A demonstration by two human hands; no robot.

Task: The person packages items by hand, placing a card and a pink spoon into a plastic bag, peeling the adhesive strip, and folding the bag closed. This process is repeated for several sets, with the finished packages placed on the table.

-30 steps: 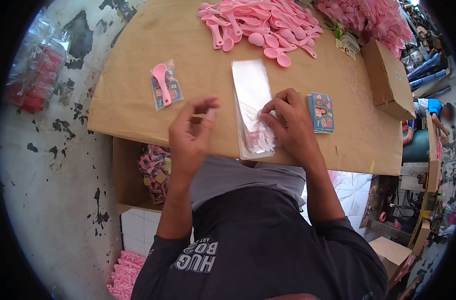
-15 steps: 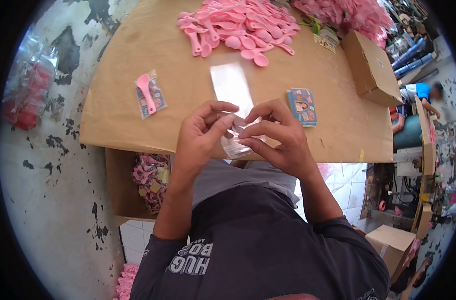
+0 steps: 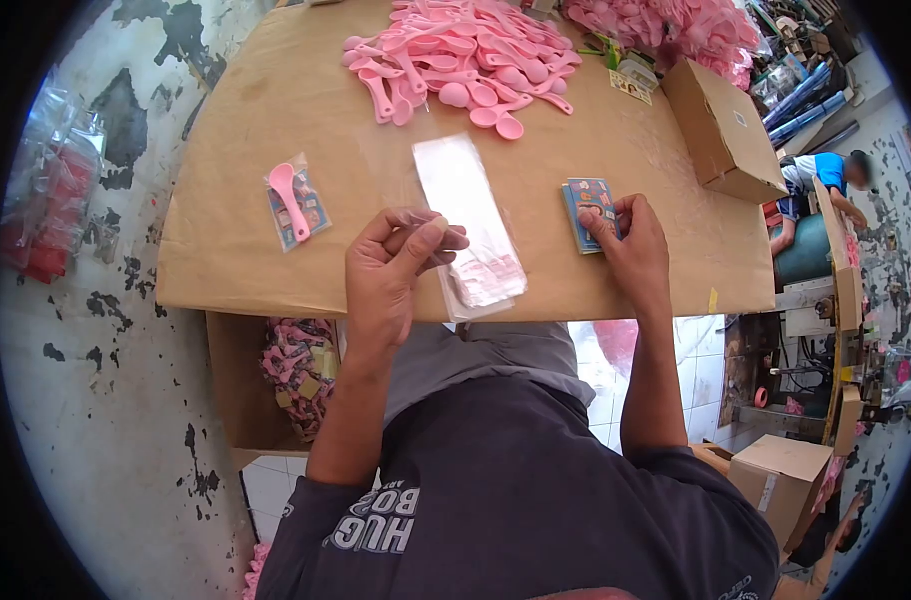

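Note:
My left hand (image 3: 394,265) pinches a thin clear plastic bag (image 3: 394,180), which is see-through and hard to outline. Beside it lies a stack of clear plastic bags (image 3: 466,190) with folded ends toward me. My right hand (image 3: 631,250) is at a small pile of blue printed cards (image 3: 588,192), thumb on the top card and fingers curled at the right edge. To the left, a pink plastic spoon (image 3: 290,200) rests on a bagged blue card (image 3: 314,205).
A large heap of pink spoons (image 3: 466,60) covers the far middle of the table (image 3: 376,290). At the right stand a cardboard box (image 3: 726,130) and pink bagged goods (image 3: 666,35). Below the left edge, an open carton (image 3: 246,390) holds packed pieces. Another person (image 3: 816,180) sits far right.
My right hand has left the plastic bags and moved right onto the cards. My left hand has drawn one bag slightly left, away from the stack.

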